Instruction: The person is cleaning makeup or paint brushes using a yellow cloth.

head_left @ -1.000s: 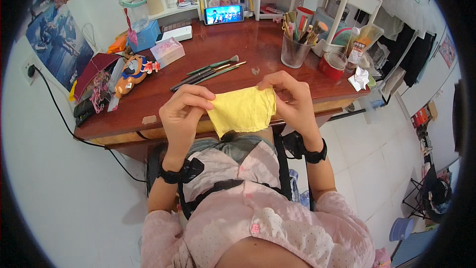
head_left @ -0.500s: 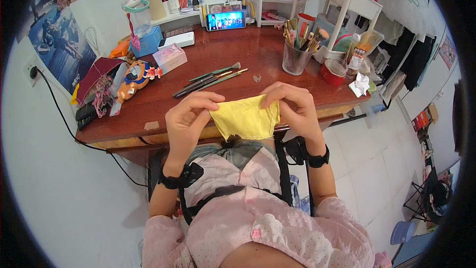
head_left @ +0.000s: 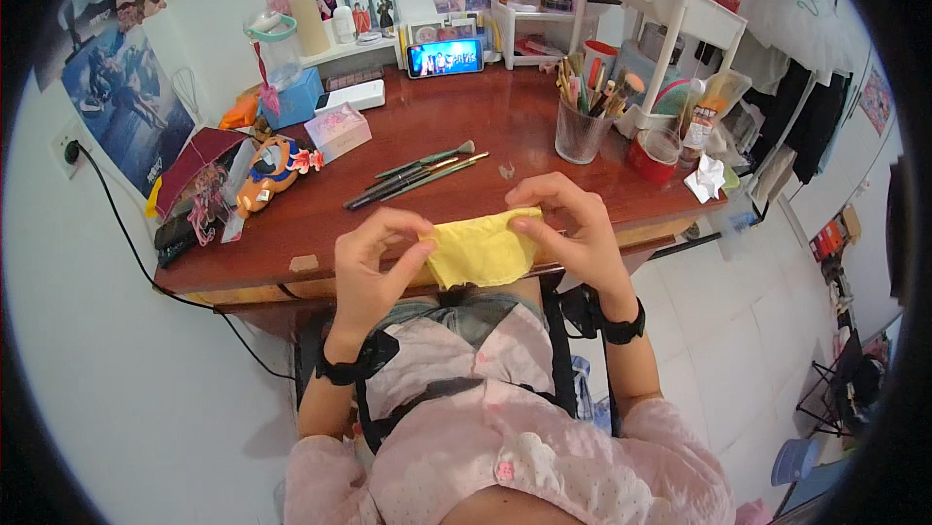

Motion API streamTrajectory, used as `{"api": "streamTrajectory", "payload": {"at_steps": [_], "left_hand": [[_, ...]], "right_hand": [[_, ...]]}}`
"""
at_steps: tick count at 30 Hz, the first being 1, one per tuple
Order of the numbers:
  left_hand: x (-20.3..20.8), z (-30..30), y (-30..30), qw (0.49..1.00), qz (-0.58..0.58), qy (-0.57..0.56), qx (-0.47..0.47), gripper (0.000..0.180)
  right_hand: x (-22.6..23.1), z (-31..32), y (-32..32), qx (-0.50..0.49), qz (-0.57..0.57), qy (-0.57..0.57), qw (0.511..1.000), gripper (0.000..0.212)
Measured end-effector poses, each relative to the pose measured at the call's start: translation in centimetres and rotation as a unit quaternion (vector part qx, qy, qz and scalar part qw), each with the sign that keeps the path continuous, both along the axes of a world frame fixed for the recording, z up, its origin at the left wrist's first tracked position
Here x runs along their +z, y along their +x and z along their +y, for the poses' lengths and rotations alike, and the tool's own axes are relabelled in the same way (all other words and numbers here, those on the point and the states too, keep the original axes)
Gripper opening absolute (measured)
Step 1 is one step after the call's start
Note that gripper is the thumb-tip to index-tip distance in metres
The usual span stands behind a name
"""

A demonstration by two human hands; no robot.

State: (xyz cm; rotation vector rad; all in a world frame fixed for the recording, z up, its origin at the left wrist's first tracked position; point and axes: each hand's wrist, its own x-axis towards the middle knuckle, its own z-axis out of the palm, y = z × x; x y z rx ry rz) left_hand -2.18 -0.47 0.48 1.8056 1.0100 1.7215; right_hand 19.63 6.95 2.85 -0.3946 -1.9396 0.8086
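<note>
A small yellow cloth [head_left: 482, 253] is stretched between my two hands just in front of the desk's near edge, above my lap. My left hand [head_left: 374, 258] pinches its left upper corner between thumb and fingertips. At the right upper corner, my right hand [head_left: 575, 229] holds it the same way, with the thumb lying on the near face. The cloth looks wrinkled, and its lower edge hangs free. Just beyond it on the desk lie several slim makeup brushes [head_left: 419, 175], side by side.
The brown desk [head_left: 427, 127] carries a lit phone [head_left: 445, 58] at the back. To the right stand a clear cup [head_left: 581, 136] of brushes, a red-based jar [head_left: 654, 153] and crumpled white tissue [head_left: 707, 178]. A pink-white box [head_left: 339, 132] and an orange-blue plush toy [head_left: 267, 175] sit left.
The cloth shows less height between its upper and lower edges. My right thumb has come onto its near face. The whole view has shifted slightly, with the desk lower in the picture.
</note>
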Motion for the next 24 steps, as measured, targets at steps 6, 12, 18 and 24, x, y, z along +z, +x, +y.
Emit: {"api": "streamTrajectory", "payload": {"at_steps": [6, 12, 18, 24], "left_hand": [[1.3, -0.3, 0.7, 0.986, 0.082, -0.140, -0.026, 0.026], [1.2, -0.3, 0.8, 0.985, 0.136, -0.101, 0.019, 0.015], [1.1, 0.1, 0.9, 0.980, 0.169, -0.100, 0.018, 0.013], [-1.3, 2.9, -2.4, 0.910, 0.358, -0.034, 0.205, 0.030]], "right_hand": [[0.2, -0.6, 0.0, 0.028, -0.039, -0.027, 0.998, 0.026], [0.0, -0.2, -0.4, 0.075, -0.124, -0.079, 0.986, 0.035], [-0.2, 0.6, -0.3, 0.065, -0.190, 0.003, 0.980, 0.022], [0.0, 1.2, 0.7, 0.012, -0.197, -0.059, 0.979, 0.021]]}}
